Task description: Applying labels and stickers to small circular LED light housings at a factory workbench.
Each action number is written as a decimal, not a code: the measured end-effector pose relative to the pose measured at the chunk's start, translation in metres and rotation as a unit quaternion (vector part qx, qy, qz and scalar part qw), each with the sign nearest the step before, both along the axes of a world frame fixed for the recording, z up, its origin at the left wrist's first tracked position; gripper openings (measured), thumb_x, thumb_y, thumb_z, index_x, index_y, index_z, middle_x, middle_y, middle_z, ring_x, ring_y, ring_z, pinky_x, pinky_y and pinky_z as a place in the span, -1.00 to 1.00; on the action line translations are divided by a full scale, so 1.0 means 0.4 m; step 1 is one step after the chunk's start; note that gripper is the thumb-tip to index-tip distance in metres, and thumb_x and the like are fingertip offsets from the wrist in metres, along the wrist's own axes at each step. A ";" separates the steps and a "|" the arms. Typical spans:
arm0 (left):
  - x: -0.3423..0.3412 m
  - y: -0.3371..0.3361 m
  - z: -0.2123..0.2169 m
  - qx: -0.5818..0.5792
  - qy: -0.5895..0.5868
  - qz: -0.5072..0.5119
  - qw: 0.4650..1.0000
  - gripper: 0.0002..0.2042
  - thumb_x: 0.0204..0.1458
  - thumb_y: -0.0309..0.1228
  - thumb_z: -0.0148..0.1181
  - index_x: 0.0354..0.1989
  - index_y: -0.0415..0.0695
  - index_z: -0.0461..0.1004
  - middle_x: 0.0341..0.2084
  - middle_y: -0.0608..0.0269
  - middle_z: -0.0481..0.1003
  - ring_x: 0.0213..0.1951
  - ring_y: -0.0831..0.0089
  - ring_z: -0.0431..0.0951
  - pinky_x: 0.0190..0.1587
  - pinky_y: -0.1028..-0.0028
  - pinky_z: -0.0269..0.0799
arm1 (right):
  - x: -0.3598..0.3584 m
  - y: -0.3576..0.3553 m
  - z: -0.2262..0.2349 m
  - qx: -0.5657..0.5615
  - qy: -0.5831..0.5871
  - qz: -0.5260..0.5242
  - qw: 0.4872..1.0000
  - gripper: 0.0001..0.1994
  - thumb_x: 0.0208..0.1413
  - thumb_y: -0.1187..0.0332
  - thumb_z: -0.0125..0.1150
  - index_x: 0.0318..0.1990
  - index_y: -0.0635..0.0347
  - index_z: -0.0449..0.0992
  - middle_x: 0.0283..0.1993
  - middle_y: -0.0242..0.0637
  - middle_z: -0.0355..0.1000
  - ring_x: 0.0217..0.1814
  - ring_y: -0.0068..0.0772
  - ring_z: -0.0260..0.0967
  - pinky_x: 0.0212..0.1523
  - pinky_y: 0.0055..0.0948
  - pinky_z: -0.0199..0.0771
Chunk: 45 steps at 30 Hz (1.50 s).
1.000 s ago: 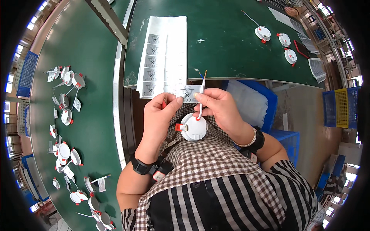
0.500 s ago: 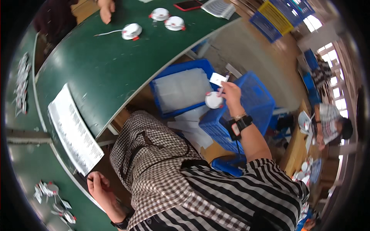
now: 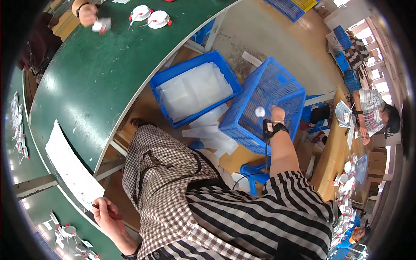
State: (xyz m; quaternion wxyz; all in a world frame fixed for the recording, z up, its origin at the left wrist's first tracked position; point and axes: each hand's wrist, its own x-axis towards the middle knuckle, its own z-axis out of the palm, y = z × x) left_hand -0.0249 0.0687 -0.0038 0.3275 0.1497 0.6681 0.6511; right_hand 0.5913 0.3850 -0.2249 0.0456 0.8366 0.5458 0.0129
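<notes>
Right hand (image 3: 277, 115) is reaching out over the blue mesh crate (image 3: 264, 112) on the floor, fingers pinching a small round white lamp fitting (image 3: 260, 112) at its rim; we are noting a dark strap at that wrist. Left hand (image 3: 103, 211) is resting at the near edge of the green table (image 3: 86, 86), fingers pressed together around a thin red-handled tool (image 3: 113, 213), just beside a long white paper sheet (image 3: 71, 169) lying on that table.

We are judging the fitting to be light and rigid, a moulded plastic disc, probably with spring clips at its sides that could snag on the mesh. Its smooth face is likely slippery, so the firm outer rim is the sound place to take hold, clear of any clips or lead.

Beside the crate, a solid blue bin (image 3: 195, 93) is holding clear plastic sheets. At the far end of the table, another person's hand (image 3: 89, 15) is working near two more white fittings (image 3: 149, 16).
</notes>
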 end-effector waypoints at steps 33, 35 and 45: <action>-0.356 0.026 0.063 -0.264 0.389 0.126 0.874 -0.87 0.07 -0.44 0.10 -0.28 -0.23 0.40 -0.54 0.19 0.47 -0.49 0.43 0.45 -0.38 0.47 0.36 | -1.622 -0.216 0.642 -0.050 0.472 0.776 0.416 -0.83 0.00 0.38 0.17 -0.25 0.19 0.55 -0.21 -0.23 0.44 -0.14 -0.20 0.38 -0.11 -0.30 0.37; -0.400 0.071 0.055 -0.304 0.433 0.121 0.840 -0.83 0.05 -0.37 0.11 -0.27 -0.20 0.42 -0.49 0.07 0.51 -0.43 0.23 0.52 -0.35 0.35 0.39 | -1.726 -0.244 0.610 0.009 0.423 0.804 0.419 -0.76 -0.04 0.36 0.19 -0.19 0.21 0.52 -0.09 -0.17 0.40 -0.01 -0.16 0.32 0.04 -0.26 0.30; -0.508 0.121 -0.005 -0.389 0.534 0.075 0.747 -0.87 0.01 -0.38 0.12 -0.41 -0.16 0.37 -0.51 0.11 0.50 -0.46 0.12 0.50 -0.39 0.23 0.37 | -1.876 -0.271 0.489 0.016 0.365 0.829 0.422 -0.59 -0.09 0.22 0.27 -0.08 0.24 0.48 0.10 0.01 0.27 0.22 -0.04 0.14 0.31 -0.13 -0.01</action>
